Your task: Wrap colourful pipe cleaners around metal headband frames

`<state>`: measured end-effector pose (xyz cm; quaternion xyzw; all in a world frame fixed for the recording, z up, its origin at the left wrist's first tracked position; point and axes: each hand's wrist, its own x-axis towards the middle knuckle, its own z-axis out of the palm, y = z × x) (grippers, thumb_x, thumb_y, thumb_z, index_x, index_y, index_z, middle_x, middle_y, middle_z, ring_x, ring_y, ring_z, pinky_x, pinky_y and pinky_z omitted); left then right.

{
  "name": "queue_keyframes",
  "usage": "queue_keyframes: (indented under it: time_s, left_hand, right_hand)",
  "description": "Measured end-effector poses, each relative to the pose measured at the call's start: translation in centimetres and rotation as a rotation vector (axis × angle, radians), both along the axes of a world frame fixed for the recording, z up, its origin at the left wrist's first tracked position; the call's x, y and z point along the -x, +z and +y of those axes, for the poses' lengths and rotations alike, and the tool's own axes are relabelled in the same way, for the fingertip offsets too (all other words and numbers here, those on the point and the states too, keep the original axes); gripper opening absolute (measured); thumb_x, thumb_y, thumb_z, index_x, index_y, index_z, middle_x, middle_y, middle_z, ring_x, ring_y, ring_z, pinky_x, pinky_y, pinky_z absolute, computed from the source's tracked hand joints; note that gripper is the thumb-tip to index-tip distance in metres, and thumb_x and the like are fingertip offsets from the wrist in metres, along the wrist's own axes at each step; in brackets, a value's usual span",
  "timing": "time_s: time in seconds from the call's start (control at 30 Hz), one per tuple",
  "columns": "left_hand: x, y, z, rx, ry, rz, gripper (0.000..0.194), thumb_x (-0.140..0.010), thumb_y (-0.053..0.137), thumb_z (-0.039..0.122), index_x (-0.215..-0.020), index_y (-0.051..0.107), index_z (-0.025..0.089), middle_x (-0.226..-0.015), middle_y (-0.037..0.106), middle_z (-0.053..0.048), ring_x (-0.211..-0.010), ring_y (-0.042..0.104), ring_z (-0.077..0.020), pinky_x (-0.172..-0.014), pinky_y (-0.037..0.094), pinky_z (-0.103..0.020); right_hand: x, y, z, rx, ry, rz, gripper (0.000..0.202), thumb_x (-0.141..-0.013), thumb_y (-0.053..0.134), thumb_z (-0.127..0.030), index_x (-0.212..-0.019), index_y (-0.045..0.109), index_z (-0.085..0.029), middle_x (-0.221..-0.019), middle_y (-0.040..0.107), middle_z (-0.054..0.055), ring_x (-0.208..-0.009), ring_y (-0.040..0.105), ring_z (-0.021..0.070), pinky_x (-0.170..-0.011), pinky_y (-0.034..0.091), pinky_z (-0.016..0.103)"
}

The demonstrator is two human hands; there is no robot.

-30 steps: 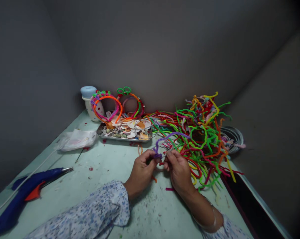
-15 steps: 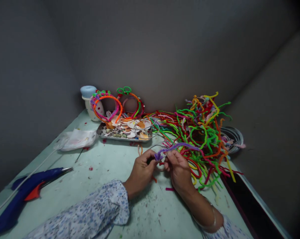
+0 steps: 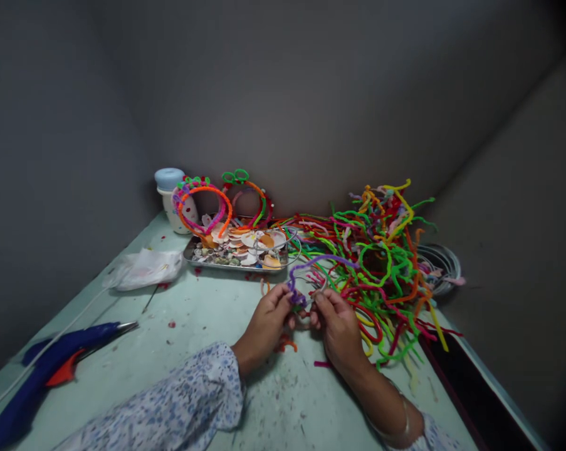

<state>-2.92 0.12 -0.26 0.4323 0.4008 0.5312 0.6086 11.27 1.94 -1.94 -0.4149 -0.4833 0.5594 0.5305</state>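
Observation:
A purple pipe cleaner [image 3: 321,257] is pinched at its curled, bunched end in the fingers of my left hand [image 3: 269,316]. Its long free end arches up and over to the right, toward the pile. My right hand [image 3: 341,326] is closed close beside it, thumb and finger on a thin grey hoop [image 3: 326,283] that runs between both hands. The hoop's lower part is hidden by my fingers. Small orange pipe cleaner pieces [image 3: 288,344] lie on the table just below my left hand.
A tangled heap of colourful pipe cleaners [image 3: 395,269] covers the right side, beside a wire coil [image 3: 445,266]. Behind my hands stand a metal tray of shells [image 3: 235,268], decorated headbands [image 3: 230,216] and a lidded jar [image 3: 170,181]. A blue glue gun [image 3: 52,363] and plastic bag [image 3: 146,268] lie left.
My right fingers have let go of the purple pipe cleaner and moved onto the hoop. The pipe cleaner's free part now rises in a higher arch from my left hand.

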Motion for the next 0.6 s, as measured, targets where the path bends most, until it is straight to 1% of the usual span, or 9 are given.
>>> queue_keyframes:
  time_s: [0.07, 0.2, 0.37, 0.43, 0.5, 0.6]
  left_hand:
    - [0.0, 0.0, 0.2, 0.032, -0.012, -0.009, 0.032, -0.083, 0.06, 0.049, -0.084, 0.056, 0.017, -0.065, 0.06, 0.001, -0.047, 0.044, -0.0058, -0.047, 0.033, -0.018]
    - [0.0, -0.3, 0.6, 0.075, -0.042, 0.011, 0.03, -0.076, 0.068, 0.043, -0.075, 0.056, 0.015, -0.063, 0.06, 0.0, -0.045, 0.043, -0.0056, -0.044, 0.031, -0.018]
    - [-0.1, -0.2, 0.5, 0.143, -0.06, -0.049, 0.028, -0.072, 0.072, 0.039, -0.074, 0.058, 0.015, -0.061, 0.06, 0.001, -0.042, 0.04, -0.005, -0.042, 0.027, -0.018]
    - [-0.1, 0.1, 0.4, 0.149, -0.081, -0.091, 0.029, -0.07, 0.074, 0.04, -0.073, 0.059, 0.015, -0.06, 0.06, 0.0, -0.046, 0.046, -0.0066, -0.044, 0.031, -0.019]
    - [-0.2, 0.5, 0.3, 0.142, -0.079, -0.126, 0.033, -0.066, 0.077, 0.041, -0.07, 0.059, 0.014, -0.06, 0.059, 0.0, -0.054, 0.053, -0.0094, -0.051, 0.037, -0.02]
    - [-0.3, 0.9, 0.3, 0.131, -0.07, -0.12, 0.037, -0.064, 0.079, 0.045, -0.067, 0.059, 0.014, -0.058, 0.057, 0.001, -0.055, 0.051, -0.0092, -0.056, 0.039, -0.021]
  right_hand:
    - [0.1, 0.3, -0.1, -0.011, 0.004, -0.03, 0.035, -0.084, 0.063, -0.05, -0.07, 0.055, -0.019, -0.052, 0.053, -0.005, -0.046, 0.047, 0.0076, -0.045, 0.038, 0.017]
    - [0.2, 0.7, -0.3, -0.008, -0.015, -0.044, 0.035, -0.081, 0.066, -0.052, -0.072, 0.056, -0.019, -0.052, 0.054, -0.005, -0.046, 0.047, 0.0081, -0.045, 0.039, 0.018]
    - [0.1, 0.4, -0.1, -0.017, 0.009, -0.041, 0.035, -0.082, 0.065, -0.051, -0.07, 0.054, -0.019, -0.051, 0.053, -0.005, -0.047, 0.048, 0.0085, -0.046, 0.039, 0.018]
    - [0.0, 0.2, 0.0, -0.008, 0.006, -0.041, 0.033, -0.083, 0.065, -0.05, -0.073, 0.055, -0.02, -0.052, 0.053, -0.005, -0.048, 0.049, 0.0089, -0.047, 0.038, 0.018]
    - [0.0, 0.1, 0.0, -0.015, 0.007, -0.055, 0.033, -0.084, 0.063, -0.05, -0.074, 0.056, -0.02, -0.053, 0.053, -0.005, -0.048, 0.048, 0.0088, -0.047, 0.038, 0.019]
    - [0.0, 0.2, -0.1, -0.026, 0.016, -0.089, 0.035, -0.086, 0.061, -0.05, -0.07, 0.053, -0.02, -0.052, 0.052, -0.005, -0.047, 0.044, 0.0083, -0.046, 0.036, 0.019]
